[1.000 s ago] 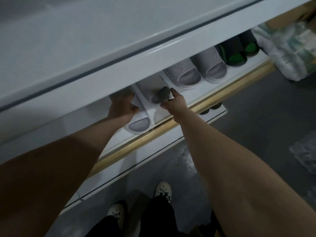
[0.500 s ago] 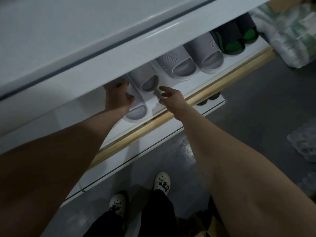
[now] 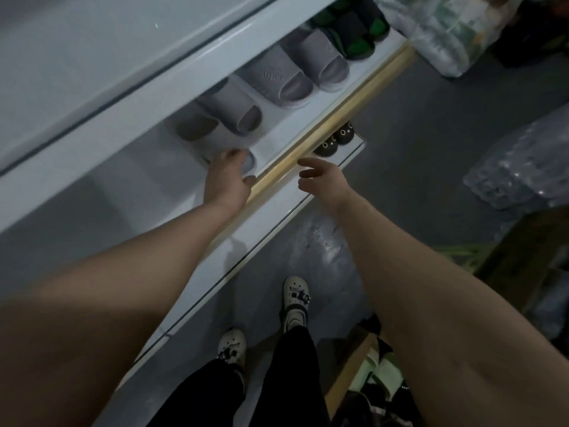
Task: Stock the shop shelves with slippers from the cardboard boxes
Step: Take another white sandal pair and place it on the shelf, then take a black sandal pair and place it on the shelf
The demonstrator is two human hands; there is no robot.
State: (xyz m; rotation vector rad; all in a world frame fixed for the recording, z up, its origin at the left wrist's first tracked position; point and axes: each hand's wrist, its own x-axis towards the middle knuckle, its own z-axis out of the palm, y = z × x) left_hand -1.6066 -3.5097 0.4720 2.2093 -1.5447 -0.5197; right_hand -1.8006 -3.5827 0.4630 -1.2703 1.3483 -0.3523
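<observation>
Right hand (image 3: 323,183) is off the white metal shelf (image 3: 277,131) now, grip loose and empty; left hand (image 3: 226,180) still grips the heel of the pale grey foam slipper (image 3: 215,141). This pair's basically placed.

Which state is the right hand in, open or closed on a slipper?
Open. The right hand hangs before the wooden shelf edge, fingers loosely spread, holding nothing.
</observation>
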